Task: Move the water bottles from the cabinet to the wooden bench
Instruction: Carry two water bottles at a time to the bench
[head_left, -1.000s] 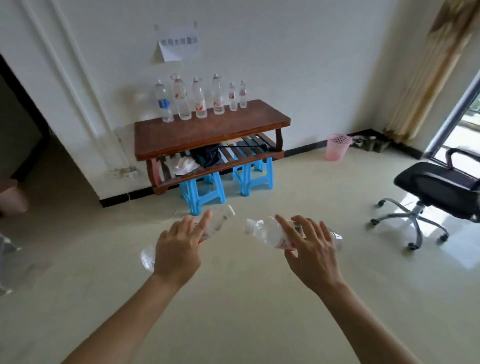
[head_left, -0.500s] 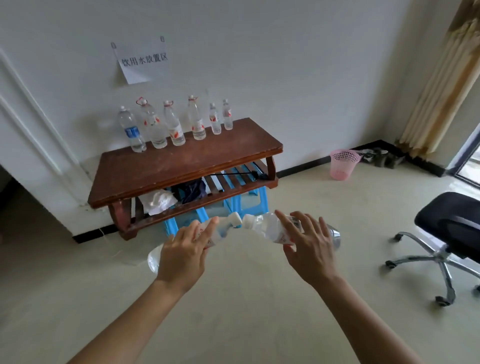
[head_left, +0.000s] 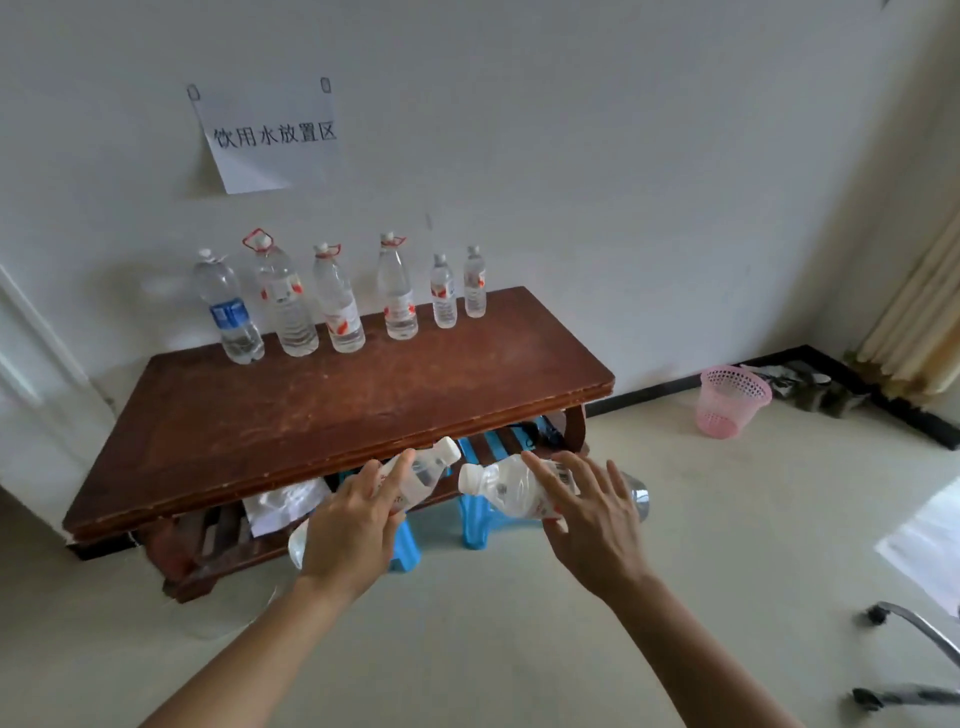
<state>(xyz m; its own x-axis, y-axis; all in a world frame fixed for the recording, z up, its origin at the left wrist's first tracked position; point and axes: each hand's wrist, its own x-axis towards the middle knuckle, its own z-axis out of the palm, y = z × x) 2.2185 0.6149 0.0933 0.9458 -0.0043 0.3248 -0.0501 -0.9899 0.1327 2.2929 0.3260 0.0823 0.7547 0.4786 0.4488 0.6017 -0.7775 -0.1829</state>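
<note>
My left hand (head_left: 353, 525) grips a clear water bottle (head_left: 423, 470) lying sideways, its white cap pointing up and right. My right hand (head_left: 592, 514) holds a second clear water bottle (head_left: 506, 486) sideways, its cap pointing left toward the first. Both are in front of the near edge of the wooden bench (head_left: 332, 410), a little below its top. Several upright water bottles stand in a row along the bench's back edge by the wall, among them a blue-labelled bottle (head_left: 231, 312) at the left and a small bottle (head_left: 474, 283) at the right.
Blue plastic stools (head_left: 475, 525) sit under the bench, and its lower slatted shelf (head_left: 218, 535) holds a white bag. A pink wastebasket (head_left: 730, 400) stands on the floor to the right. An office chair base (head_left: 909, 660) is at the lower right. A paper sign (head_left: 270, 137) hangs on the wall.
The bench has come much closer and now fills the middle of the view. Both hands keep their bottles, held sideways as before, now right at the bench's front edge.
</note>
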